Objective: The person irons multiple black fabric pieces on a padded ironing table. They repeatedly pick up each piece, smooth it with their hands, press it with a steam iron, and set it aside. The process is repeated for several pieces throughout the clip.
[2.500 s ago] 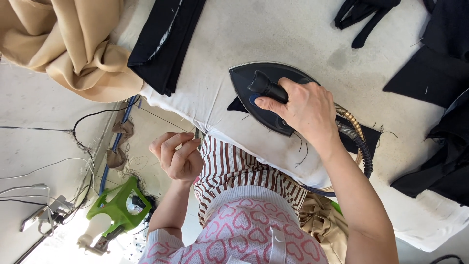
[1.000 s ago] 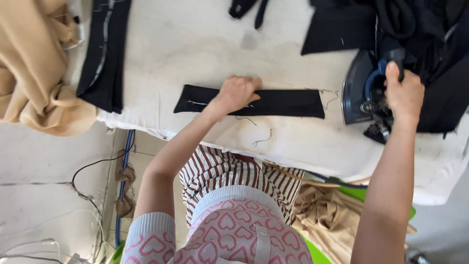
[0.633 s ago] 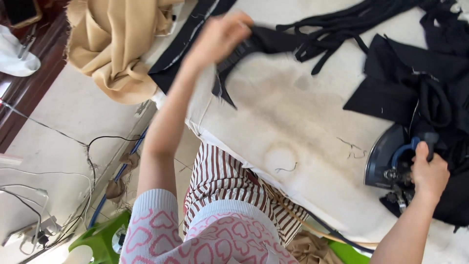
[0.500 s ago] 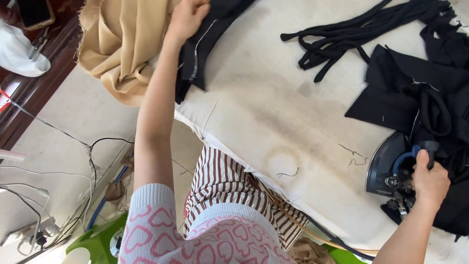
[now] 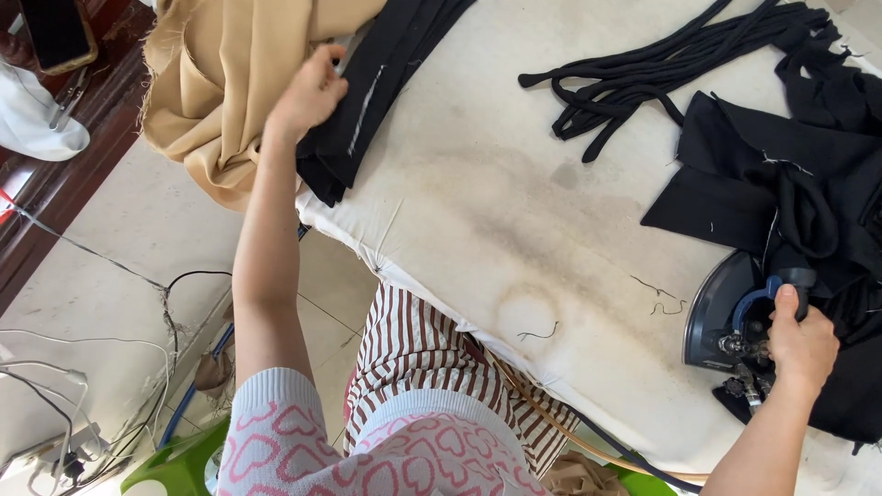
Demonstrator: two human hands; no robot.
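Fingers of the left hand (image 5: pixel 310 92) curl loosely on the stack of black pressed fabric strips (image 5: pixel 381 87) at the upper left of the frame, beside a tan cloth heap (image 5: pixel 225 87); whether they pinch a strip I cannot tell. Right hand (image 5: pixel 801 344), lower right, is closed round the handle of the dark steam iron (image 5: pixel 730 321), parked at the white padded desk (image 5: pixel 514 211) edge. Seemingly a finished strip is being stacked; fetching another from the black pile (image 5: pixel 790 184) would follow.

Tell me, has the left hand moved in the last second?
Yes. The left hand went from the middle of the ironing table to the black stack at its far-left edge.
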